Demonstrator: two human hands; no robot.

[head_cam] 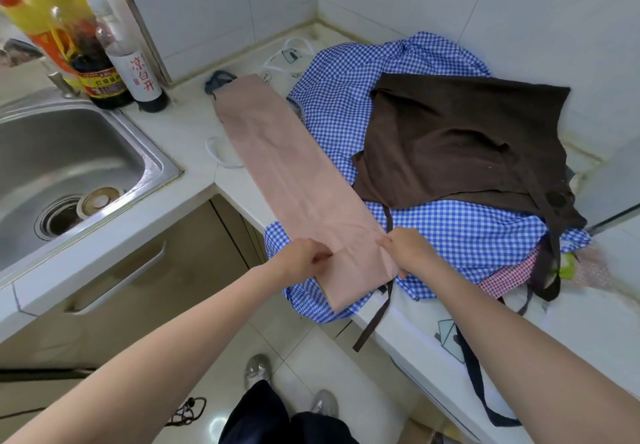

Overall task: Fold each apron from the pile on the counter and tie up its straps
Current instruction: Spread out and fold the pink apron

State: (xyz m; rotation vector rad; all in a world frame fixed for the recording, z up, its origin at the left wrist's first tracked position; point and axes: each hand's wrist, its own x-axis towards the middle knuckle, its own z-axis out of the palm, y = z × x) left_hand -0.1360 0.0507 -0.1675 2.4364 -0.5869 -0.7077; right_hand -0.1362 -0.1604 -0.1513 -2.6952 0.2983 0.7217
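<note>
A pink apron (287, 170), folded into a long narrow strip, lies diagonally across the white counter (194, 125), its near end over the counter edge. My left hand (304, 255) pinches the strip's left edge near that end. My right hand (407, 248) pinches its right edge. A dark strap (218, 80) shows at the strip's far end. To the right lies the pile: a blue checked apron (346, 97) with a brown apron (457, 138) on top. Brown straps (375, 319) hang off the counter front.
A steel sink (69, 159) sits at the left, with bottles (104, 59) behind it by the wall. White straps (218, 156) lie beside the pink strip. More fabric, red-patterned (509, 274) and white printed (446, 332), lies at the right. Cabinet fronts and floor tiles are below.
</note>
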